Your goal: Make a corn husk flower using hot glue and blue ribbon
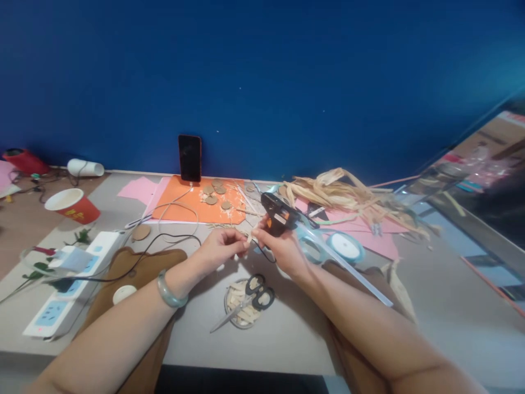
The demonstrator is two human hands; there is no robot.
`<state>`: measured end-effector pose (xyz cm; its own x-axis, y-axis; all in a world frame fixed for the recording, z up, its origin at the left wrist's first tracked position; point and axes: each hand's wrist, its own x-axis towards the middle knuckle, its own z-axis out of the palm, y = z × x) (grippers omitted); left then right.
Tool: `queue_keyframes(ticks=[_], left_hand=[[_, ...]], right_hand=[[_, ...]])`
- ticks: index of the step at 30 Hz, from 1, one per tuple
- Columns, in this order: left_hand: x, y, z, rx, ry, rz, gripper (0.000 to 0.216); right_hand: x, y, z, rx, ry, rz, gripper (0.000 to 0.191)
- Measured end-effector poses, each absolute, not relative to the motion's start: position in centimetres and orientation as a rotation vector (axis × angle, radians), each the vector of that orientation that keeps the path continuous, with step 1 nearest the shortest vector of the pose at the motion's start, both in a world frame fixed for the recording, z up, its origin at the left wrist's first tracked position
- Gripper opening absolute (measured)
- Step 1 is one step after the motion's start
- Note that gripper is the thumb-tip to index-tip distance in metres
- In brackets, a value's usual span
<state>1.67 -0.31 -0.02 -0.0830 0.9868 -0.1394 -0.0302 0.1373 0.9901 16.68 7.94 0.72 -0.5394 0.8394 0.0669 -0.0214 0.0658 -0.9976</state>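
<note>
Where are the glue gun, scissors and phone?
glue gun [277, 212], head view, black body.
scissors [249, 299], head view, where handles meet blades.
phone [189, 157], head view, dark screen.

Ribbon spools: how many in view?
2. One spool lies flat at the pink paper's edge, right of the right hand holding the glue gun; the other spool sits beside it, partly behind that hand. More may hide under the straw pile.

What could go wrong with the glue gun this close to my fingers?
1. The glue gun in the right hand points its nozzle right beside the left hand, which pinches a small strip; hot glue may burn that hand.
2. A black cord loops across the table; an arm could snag it.
</note>
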Motion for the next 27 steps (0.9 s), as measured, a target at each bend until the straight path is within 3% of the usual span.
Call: queue_keyframes(ticks=[11,27], left_hand=[[1.4,-0.2,0.3,1.127,1.349,1.372,0.026],[1.0,-0.3,0.0,0.990,1.259,1.270,0.022]], right_hand=[[16.8,7.3,1.3,-0.799,-1.851,1.549,0.024],[16.9,8.2,-0.1,-0.822,-1.983,1.380,0.025]])
